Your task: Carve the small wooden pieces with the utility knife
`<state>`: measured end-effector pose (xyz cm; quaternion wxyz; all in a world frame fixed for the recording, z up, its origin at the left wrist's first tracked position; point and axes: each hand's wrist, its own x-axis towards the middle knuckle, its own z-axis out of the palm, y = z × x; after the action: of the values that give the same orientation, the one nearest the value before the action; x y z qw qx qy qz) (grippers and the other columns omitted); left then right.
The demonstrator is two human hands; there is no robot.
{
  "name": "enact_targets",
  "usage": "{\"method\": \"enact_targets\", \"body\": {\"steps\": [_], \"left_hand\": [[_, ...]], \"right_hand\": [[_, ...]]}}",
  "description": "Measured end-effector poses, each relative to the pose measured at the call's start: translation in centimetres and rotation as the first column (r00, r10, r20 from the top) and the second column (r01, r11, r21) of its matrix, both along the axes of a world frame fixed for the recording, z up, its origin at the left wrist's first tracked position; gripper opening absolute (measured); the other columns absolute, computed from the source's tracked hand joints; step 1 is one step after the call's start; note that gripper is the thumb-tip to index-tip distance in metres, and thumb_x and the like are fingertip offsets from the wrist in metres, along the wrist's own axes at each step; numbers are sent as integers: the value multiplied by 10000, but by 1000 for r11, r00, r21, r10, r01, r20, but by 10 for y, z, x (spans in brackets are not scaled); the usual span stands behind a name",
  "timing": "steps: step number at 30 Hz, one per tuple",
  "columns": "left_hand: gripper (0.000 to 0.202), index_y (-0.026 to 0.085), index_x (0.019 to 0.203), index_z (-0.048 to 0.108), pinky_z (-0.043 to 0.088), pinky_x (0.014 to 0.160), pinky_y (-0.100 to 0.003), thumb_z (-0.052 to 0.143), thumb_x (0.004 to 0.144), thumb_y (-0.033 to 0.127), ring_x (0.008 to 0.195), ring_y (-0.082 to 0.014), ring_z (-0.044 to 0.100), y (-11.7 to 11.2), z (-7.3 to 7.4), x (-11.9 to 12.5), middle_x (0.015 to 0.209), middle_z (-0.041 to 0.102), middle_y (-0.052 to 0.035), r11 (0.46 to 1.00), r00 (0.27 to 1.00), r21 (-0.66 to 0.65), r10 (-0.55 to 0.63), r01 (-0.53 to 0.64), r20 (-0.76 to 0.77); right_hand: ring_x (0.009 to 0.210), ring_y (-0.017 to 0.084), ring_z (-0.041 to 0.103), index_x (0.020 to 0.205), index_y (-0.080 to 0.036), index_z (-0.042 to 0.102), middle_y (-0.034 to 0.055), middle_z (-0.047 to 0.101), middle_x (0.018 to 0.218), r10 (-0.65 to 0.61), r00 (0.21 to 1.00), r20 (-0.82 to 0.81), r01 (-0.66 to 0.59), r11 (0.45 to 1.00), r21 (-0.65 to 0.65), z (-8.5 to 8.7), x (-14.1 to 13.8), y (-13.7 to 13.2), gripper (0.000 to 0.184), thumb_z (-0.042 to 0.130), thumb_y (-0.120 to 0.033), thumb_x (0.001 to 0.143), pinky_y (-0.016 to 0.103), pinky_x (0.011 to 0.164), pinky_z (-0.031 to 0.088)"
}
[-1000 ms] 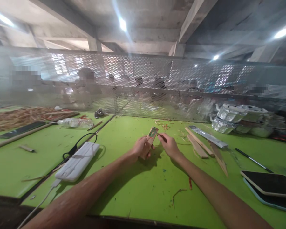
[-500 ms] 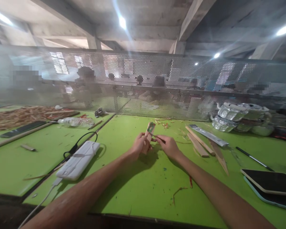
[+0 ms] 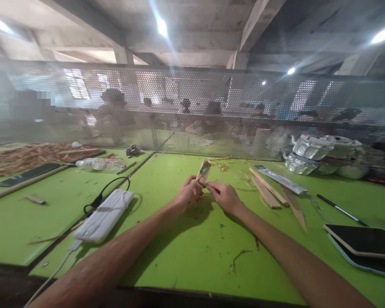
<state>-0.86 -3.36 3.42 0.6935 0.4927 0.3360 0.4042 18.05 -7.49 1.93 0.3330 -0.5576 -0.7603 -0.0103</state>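
A small flat piece of wood with green and red marks stands tilted above the green table. My left hand is closed around its lower end. In the closed fingers of my right hand is a thin dark tool, whose exact kind is too small to tell. The tool lies across the lower part of the wood, close to my left thumb. My right fingertips are close beside my left hand.
Wooden strips and a ruler-like metal strip lie to the right, beyond them a pen and a phone. A white power bank with cables lies left. Foil-wrapped things stand by the perforated screen.
My right hand has moved slightly left, bringing the tool lower across the wood. The wood piece leans a little more to the right. My left hand keeps hold of it.
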Motion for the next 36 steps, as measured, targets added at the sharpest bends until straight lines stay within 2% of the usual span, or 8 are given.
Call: {"method": "enact_targets", "body": {"steps": [5, 10, 13, 16, 20, 24, 30, 36], "left_hand": [[237, 207, 1095, 590, 424, 437, -222, 611, 859, 212, 524, -150, 621, -4, 2, 0, 660, 651, 17, 994, 999, 111, 24, -20, -34], [214, 220, 1064, 535, 412, 435, -221, 666, 949, 345, 468, -113, 551, -4, 1, -1, 686, 623, 51, 983, 996, 180, -30, 44, -81], [236, 230, 1066, 498, 401, 446, -206, 697, 956, 291, 441, -92, 518, -2, -1, 0, 657, 587, 85, 983, 992, 182, -13, 36, -123], [280, 241, 1072, 462, 351, 436, -188, 713, 951, 220, 396, -77, 455, -1, -4, 2, 583, 525, 128, 980, 988, 199, 3, 28, -157], [270, 232, 1109, 459, 374, 440, -189, 698, 984, 214, 415, -83, 468, -1, -4, 2, 576, 532, 126, 970, 990, 239, -6, 40, -141], [265, 229, 1093, 454, 382, 435, -186, 697, 990, 198, 411, -84, 484, -2, -2, 1, 584, 540, 121, 972, 988, 233, 5, 31, -152], [276, 234, 1074, 439, 399, 435, -188, 690, 982, 167, 423, -86, 484, -1, -1, 1, 588, 534, 121, 964, 989, 264, -2, 41, -147], [302, 233, 1072, 437, 356, 412, -184, 720, 971, 199, 401, -78, 445, 3, -7, 4, 585, 502, 127, 965, 994, 261, 6, 23, -109]], "right_hand": [[982, 262, 810, 1202, -226, 856, 95, 849, 1180, 11, 1000, 14, -11, 1000, 18, 1, 1, 1, 334, 560, -330, 1088, 364, 838, 623], [927, 273, 809, 1203, -249, 868, 83, 860, 1114, -55, 998, 41, 54, 998, 15, 2, 2, 0, 308, 599, -323, 1072, 362, 804, 619], [928, 268, 810, 1200, -240, 868, 87, 862, 1093, -81, 996, 35, 81, 997, -4, 1, 0, -1, 309, 596, -315, 1076, 359, 813, 624], [984, 264, 810, 1243, -194, 842, 112, 849, 1174, -40, 999, 33, 40, 999, -11, 1, -2, -1, 330, 573, -304, 1087, 383, 851, 635], [997, 274, 812, 1244, -213, 836, 107, 847, 1179, 12, 999, 37, -10, 998, -56, 4, -4, -1, 359, 516, -291, 1101, 407, 835, 644], [1052, 307, 803, 1242, -248, 840, 116, 833, 1223, -1, 998, 56, 6, 997, -80, 8, -5, -3, 380, 491, -273, 1093, 445, 884, 631], [1059, 307, 802, 1242, -249, 840, 117, 838, 1201, 41, 999, -31, -44, 995, -91, 12, -6, -5, 393, 485, -265, 1074, 484, 912, 646], [1135, 320, 787, 1284, -242, 829, 118, 822, 1260, 2, 999, 54, 1, 998, -68, 10, -3, -2, 416, 476, -281, 1066, 499, 980, 639]]}}
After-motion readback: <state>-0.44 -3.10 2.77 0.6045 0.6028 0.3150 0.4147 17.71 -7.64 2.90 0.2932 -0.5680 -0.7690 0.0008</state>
